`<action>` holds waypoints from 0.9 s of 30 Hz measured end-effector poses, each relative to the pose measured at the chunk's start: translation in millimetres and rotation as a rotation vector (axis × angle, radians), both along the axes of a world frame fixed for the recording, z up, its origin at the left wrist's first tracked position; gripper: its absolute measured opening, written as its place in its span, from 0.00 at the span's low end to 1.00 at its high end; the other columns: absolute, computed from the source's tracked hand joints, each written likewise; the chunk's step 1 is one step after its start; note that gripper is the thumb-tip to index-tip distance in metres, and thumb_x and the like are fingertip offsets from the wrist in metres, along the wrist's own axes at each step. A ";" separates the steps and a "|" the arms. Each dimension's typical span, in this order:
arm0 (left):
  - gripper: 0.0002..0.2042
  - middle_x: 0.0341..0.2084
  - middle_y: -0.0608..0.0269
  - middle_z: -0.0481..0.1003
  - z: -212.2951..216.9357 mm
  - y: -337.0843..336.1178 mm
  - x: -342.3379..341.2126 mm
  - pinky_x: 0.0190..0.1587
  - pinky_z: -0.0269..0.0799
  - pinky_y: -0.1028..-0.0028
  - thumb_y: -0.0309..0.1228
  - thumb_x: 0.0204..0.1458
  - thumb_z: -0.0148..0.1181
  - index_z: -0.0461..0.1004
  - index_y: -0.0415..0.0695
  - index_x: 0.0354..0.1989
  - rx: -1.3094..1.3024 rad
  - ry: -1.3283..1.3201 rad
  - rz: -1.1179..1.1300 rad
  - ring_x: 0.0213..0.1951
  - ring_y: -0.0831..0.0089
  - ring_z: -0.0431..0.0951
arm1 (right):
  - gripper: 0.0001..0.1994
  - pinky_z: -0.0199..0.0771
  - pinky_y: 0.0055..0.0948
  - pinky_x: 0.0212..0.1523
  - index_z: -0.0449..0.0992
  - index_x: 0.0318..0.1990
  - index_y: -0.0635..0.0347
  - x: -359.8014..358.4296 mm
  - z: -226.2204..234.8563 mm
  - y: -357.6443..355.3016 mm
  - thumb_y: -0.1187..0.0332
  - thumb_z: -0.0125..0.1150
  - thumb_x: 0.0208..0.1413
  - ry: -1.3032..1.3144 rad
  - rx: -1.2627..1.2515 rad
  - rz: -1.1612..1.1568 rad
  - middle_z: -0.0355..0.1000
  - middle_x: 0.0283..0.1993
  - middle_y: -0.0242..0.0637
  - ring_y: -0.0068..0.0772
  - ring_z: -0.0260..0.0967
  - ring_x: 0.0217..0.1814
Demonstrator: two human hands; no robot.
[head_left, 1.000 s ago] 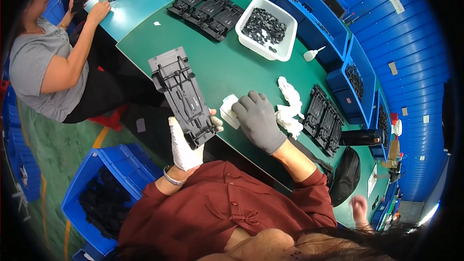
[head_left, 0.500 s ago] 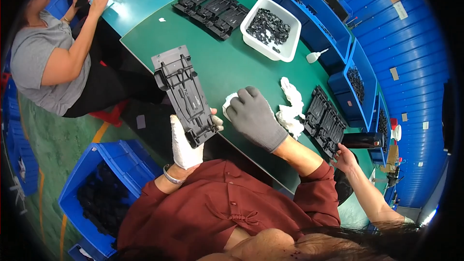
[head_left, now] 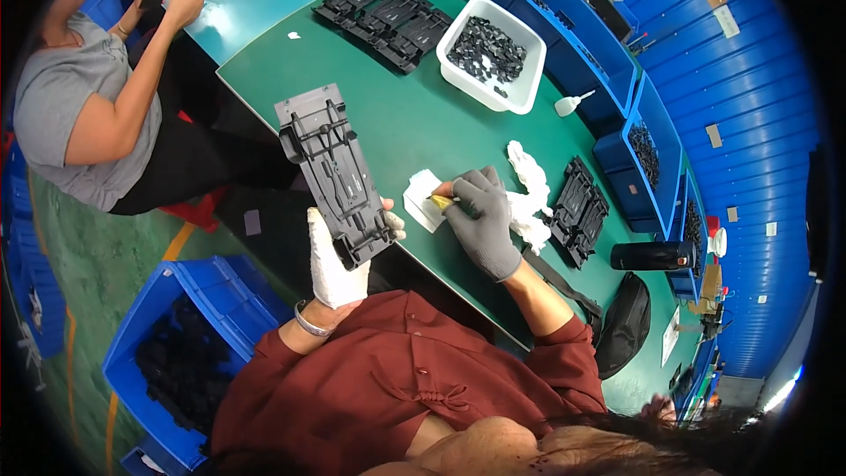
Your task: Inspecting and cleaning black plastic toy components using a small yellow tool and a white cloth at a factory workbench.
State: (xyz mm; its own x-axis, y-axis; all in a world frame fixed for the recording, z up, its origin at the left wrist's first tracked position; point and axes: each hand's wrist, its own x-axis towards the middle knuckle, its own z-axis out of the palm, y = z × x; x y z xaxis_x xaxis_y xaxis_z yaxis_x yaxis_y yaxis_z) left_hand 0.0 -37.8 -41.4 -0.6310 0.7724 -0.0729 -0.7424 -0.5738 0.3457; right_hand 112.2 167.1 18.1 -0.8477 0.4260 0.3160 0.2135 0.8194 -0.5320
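My left hand (head_left: 339,257), in a white glove, grips the near end of a long black plastic frame (head_left: 334,172) and holds it up over the table's edge. In a grey glove, my right hand (head_left: 480,216) rests on the green table (head_left: 388,115) and pinches a small yellow-tipped tool (head_left: 440,203) against a white square pad (head_left: 425,200). A crumpled white cloth (head_left: 530,194) lies just beyond my right hand.
A white tray of small black parts (head_left: 491,53), flat black frames (head_left: 388,18), another black frame (head_left: 577,210) and blue bins (head_left: 573,26) sit on the table. A blue crate (head_left: 181,348) stands on the floor at my left. A seated person (head_left: 84,97) works at the far left.
My right hand has slid slightly left onto the white pad and now pinches the yellow-tipped tool. The black frame in my left hand stays raised, almost unmoved.
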 end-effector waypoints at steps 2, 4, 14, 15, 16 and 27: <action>0.43 0.58 0.43 0.79 3.4 1.3 1.8 0.57 0.82 0.50 0.68 0.75 0.33 0.70 0.37 0.71 -0.005 -0.013 -0.003 0.52 0.50 0.84 | 0.08 0.66 0.44 0.54 0.86 0.37 0.53 -0.9 -3.8 0.3 0.74 0.68 0.49 -0.014 0.017 -0.007 0.76 0.37 0.31 0.43 0.69 0.47; 0.43 0.57 0.45 0.80 6.8 2.1 4.5 0.56 0.81 0.50 0.69 0.74 0.33 0.73 0.37 0.66 -0.018 -0.037 -0.001 0.51 0.50 0.83 | 0.08 0.66 0.44 0.54 0.86 0.37 0.52 0.9 -4.3 1.3 0.74 0.68 0.49 -0.038 0.075 -0.002 0.76 0.37 0.31 0.43 0.69 0.47; 0.52 0.58 0.43 0.78 8.1 9.3 9.1 0.58 0.81 0.48 0.80 0.64 0.35 0.73 0.37 0.68 0.078 -0.105 -0.163 0.52 0.48 0.83 | 0.07 0.70 0.38 0.45 0.84 0.39 0.62 23.7 12.5 0.9 0.79 0.68 0.51 0.117 -0.035 0.046 0.74 0.36 0.37 0.43 0.68 0.42; 0.52 0.58 0.43 0.78 8.2 10.8 10.2 0.58 0.81 0.48 0.79 0.64 0.36 0.73 0.37 0.68 0.081 -0.129 -0.176 0.52 0.48 0.83 | 0.08 0.70 0.38 0.45 0.84 0.39 0.63 23.8 10.5 0.8 0.80 0.68 0.50 0.107 -0.035 0.046 0.74 0.36 0.38 0.44 0.68 0.42; 0.52 0.58 0.43 0.78 8.3 12.5 10.9 0.58 0.81 0.48 0.79 0.64 0.36 0.73 0.36 0.68 0.084 -0.143 -0.189 0.52 0.47 0.83 | 0.10 0.71 0.41 0.45 0.83 0.39 0.62 22.6 8.1 2.5 0.79 0.70 0.48 0.115 0.077 0.063 0.74 0.37 0.38 0.45 0.70 0.43; 0.50 0.57 0.43 0.79 12.2 17.9 18.8 0.59 0.81 0.47 0.77 0.67 0.35 0.75 0.36 0.65 0.071 -0.142 -0.195 0.53 0.47 0.83 | 0.13 0.69 0.45 0.43 0.77 0.37 0.54 35.1 5.9 3.5 0.73 0.72 0.43 -0.018 0.455 0.236 0.70 0.37 0.35 0.44 0.69 0.43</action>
